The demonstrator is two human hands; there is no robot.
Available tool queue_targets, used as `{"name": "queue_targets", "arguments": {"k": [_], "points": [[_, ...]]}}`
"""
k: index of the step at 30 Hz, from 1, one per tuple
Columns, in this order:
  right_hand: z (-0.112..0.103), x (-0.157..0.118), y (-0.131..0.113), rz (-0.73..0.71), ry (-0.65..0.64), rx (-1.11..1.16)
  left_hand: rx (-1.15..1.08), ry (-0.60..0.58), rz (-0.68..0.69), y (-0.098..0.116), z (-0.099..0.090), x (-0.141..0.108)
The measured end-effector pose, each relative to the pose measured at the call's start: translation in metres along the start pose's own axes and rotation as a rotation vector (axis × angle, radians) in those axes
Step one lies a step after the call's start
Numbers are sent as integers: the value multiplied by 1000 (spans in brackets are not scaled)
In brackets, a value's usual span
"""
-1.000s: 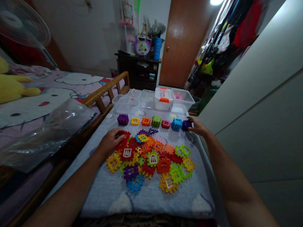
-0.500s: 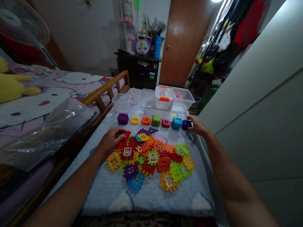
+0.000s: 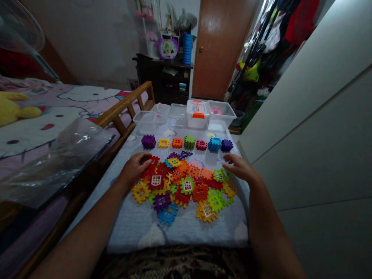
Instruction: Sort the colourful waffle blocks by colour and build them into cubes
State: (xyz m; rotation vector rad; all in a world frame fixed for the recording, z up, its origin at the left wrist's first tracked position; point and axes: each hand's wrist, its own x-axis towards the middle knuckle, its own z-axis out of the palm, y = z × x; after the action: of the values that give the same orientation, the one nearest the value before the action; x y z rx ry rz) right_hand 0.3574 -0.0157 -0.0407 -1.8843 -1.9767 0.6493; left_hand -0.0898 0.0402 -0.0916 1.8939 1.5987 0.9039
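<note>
Back from the dark purple stack (image 3: 227, 145) at the row's right end comes my right hand (image 3: 240, 168), now nearer me, beside the pile of notched plastic building squares (image 3: 186, 179); the whole head view has shifted slightly too. From the head camera, stacks stand in a line across the blue cloth (image 3: 188, 235): purple (image 3: 148, 142), yellow (image 3: 163, 145), orange (image 3: 177, 145), green (image 3: 190, 142), pinkish red (image 3: 201, 147) and light blue (image 3: 215, 145), then the dark purple one. That row lies between the pile and the clear containers, among them an orange-latched lidded box (image 3: 197, 123) and an open bin (image 3: 228, 115). Along my left runs a wooden bed rail (image 3: 124, 102), a clear plastic bag (image 3: 75, 151) beside it. My right fingers reach inward, thumb spread apart, nothing between them, close by a lime-green window square (image 3: 218, 176). My left hand (image 3: 134, 168) curls at a red square (image 3: 153, 162) on the pile's left edge; whether I grip it, I cannot tell.
</note>
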Motion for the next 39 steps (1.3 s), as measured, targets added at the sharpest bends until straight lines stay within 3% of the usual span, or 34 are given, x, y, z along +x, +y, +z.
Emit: {"name": "queue_targets", "arguments": {"k": [4,9,13,18,25,30,32,36,39], "points": [[10,-14,-9,30,-76,-131,-7,14,-7,1,0,-1],[19,-16,-4,18,-85,-135,15,-16,-11,-2,-1,0],[27,-10,1,-32,24,-25,23,-26,3,-4,-2,1],[39,-1,1,-194,218,86,10,-9,18,-4,-1,1],[57,6,-11,-245,204,141,17,-29,14,-6,0,1],[45,3,-7,-209,242,151,27,-39,14,-7,-1,1],[37,-3,-4,-172,196,151,27,-36,20,-8,-1,1],[26,-15,-3,-100,-19,136,26,-25,24,-9,0,1],[24,-19,-5,-122,-90,106,22,-35,15,-8,0,0]]}}
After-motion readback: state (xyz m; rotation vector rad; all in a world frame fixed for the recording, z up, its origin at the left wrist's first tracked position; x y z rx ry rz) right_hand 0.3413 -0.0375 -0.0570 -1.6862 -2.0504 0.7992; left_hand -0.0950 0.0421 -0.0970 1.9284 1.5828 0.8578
